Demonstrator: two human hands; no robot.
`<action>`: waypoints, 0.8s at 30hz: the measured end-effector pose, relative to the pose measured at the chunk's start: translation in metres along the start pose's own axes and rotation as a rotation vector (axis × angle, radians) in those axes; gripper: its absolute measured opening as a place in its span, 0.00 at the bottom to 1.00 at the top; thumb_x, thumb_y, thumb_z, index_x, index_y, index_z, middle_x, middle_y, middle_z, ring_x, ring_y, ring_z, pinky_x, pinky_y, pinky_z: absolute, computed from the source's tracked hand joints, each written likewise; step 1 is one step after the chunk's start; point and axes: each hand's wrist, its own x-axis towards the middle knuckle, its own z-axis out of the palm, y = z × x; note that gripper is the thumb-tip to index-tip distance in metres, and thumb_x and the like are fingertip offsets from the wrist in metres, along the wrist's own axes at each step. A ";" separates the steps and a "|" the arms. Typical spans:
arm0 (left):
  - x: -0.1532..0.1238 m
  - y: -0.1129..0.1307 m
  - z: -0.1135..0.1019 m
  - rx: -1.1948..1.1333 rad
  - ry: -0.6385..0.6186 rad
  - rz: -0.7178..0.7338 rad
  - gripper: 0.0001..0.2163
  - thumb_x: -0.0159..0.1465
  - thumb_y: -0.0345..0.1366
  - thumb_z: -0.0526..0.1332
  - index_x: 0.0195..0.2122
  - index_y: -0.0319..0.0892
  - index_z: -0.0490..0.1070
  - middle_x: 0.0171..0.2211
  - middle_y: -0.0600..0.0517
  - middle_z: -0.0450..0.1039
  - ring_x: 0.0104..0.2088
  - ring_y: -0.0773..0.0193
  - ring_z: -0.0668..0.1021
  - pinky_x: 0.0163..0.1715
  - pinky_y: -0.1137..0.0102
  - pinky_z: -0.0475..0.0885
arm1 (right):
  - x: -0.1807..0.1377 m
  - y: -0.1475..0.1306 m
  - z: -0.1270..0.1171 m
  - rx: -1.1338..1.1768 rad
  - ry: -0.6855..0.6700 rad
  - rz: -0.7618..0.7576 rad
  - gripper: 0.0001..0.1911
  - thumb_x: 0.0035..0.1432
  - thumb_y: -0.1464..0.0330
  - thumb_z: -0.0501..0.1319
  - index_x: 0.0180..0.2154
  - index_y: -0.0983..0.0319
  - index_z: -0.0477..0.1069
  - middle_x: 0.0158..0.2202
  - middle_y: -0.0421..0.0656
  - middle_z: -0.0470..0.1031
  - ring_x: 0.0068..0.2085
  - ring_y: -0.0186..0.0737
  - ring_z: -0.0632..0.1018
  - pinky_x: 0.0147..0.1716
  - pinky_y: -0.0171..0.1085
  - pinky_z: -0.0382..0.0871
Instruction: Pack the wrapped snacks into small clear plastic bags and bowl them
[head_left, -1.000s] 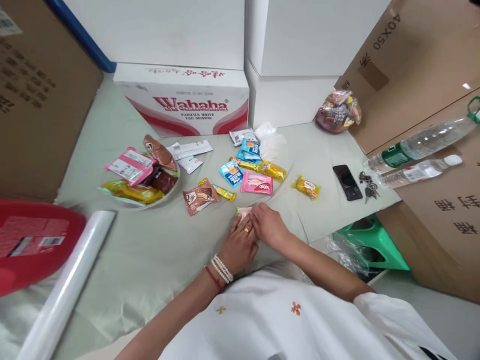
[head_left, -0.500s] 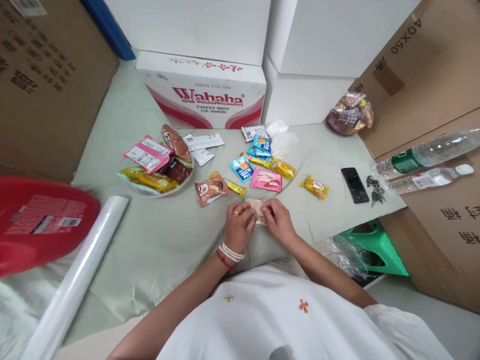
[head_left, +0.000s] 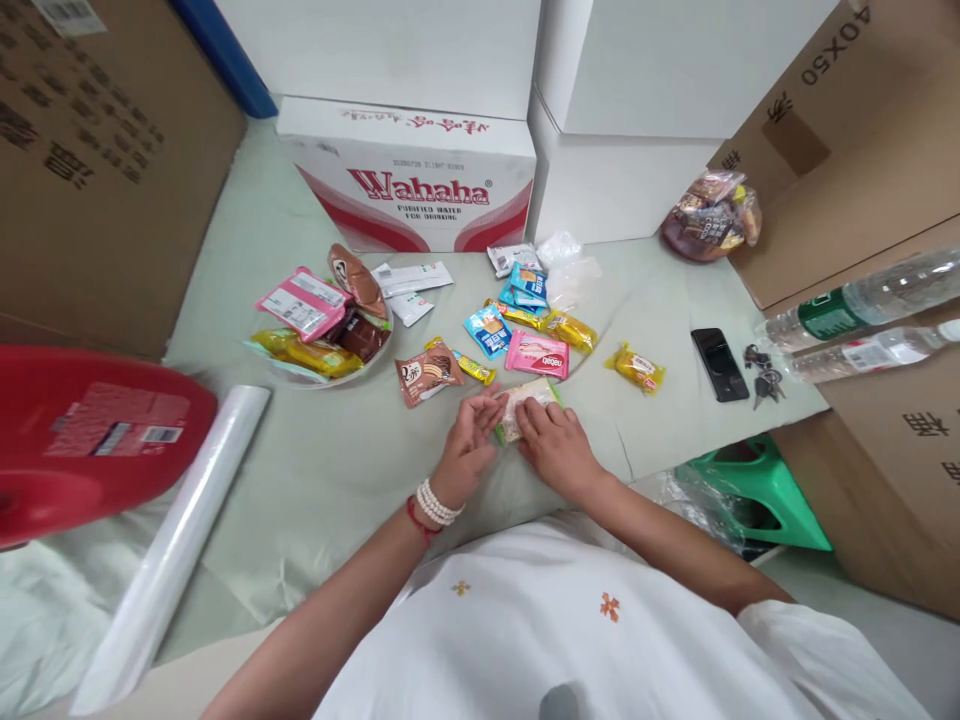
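My left hand (head_left: 468,447) and my right hand (head_left: 551,447) both grip a small snack packet with a green edge (head_left: 523,409), held just above the pale green cloth (head_left: 330,480). The left fingers pinch its left end, the right fingers press on its right side. Just beyond it lie a pink wafer packet (head_left: 537,354), a brown packet (head_left: 427,375), a blue packet (head_left: 486,330) and yellow sweets (head_left: 637,367). A plate (head_left: 330,378) heaped with several snack packets stands further left.
A Wahaha carton (head_left: 409,180) and white boxes stand at the back, cardboard boxes at both sides. A phone (head_left: 718,364), keys (head_left: 763,375) and two water bottles (head_left: 855,330) lie right. A red tub (head_left: 90,440) and a film roll (head_left: 172,550) are left, a green stool (head_left: 757,490) lower right.
The packet has turned between my hands and now lies tilted, its pale face showing. My hands have shifted slightly away from my body; the view has moved a little.
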 end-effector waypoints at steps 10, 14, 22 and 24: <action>0.000 0.018 -0.004 0.090 0.111 -0.150 0.35 0.58 0.40 0.68 0.66 0.48 0.59 0.70 0.41 0.61 0.69 0.48 0.66 0.64 0.53 0.68 | 0.006 0.027 -0.020 0.355 0.147 -0.082 0.20 0.74 0.62 0.52 0.61 0.63 0.69 0.56 0.56 0.72 0.52 0.54 0.70 0.51 0.51 0.65; 0.012 0.022 0.015 -0.117 0.052 -0.314 0.26 0.56 0.45 0.74 0.52 0.44 0.69 0.50 0.47 0.78 0.48 0.56 0.80 0.49 0.62 0.76 | -0.003 0.033 -0.026 0.767 0.179 -0.165 0.21 0.75 0.57 0.51 0.62 0.60 0.66 0.55 0.52 0.73 0.54 0.48 0.73 0.55 0.47 0.69; 0.040 0.028 0.044 -0.240 0.007 -0.254 0.31 0.57 0.45 0.72 0.60 0.48 0.65 0.59 0.44 0.72 0.56 0.53 0.77 0.52 0.59 0.75 | -0.007 0.085 -0.036 0.871 0.423 0.240 0.17 0.73 0.55 0.54 0.51 0.58 0.72 0.46 0.46 0.78 0.47 0.44 0.78 0.48 0.42 0.73; 0.038 0.031 0.039 -0.196 0.003 -0.232 0.30 0.60 0.44 0.70 0.62 0.49 0.64 0.63 0.42 0.68 0.59 0.52 0.75 0.54 0.58 0.74 | 0.015 0.143 -0.050 0.771 0.615 0.467 0.19 0.72 0.53 0.53 0.47 0.60 0.72 0.41 0.45 0.77 0.42 0.43 0.77 0.43 0.41 0.72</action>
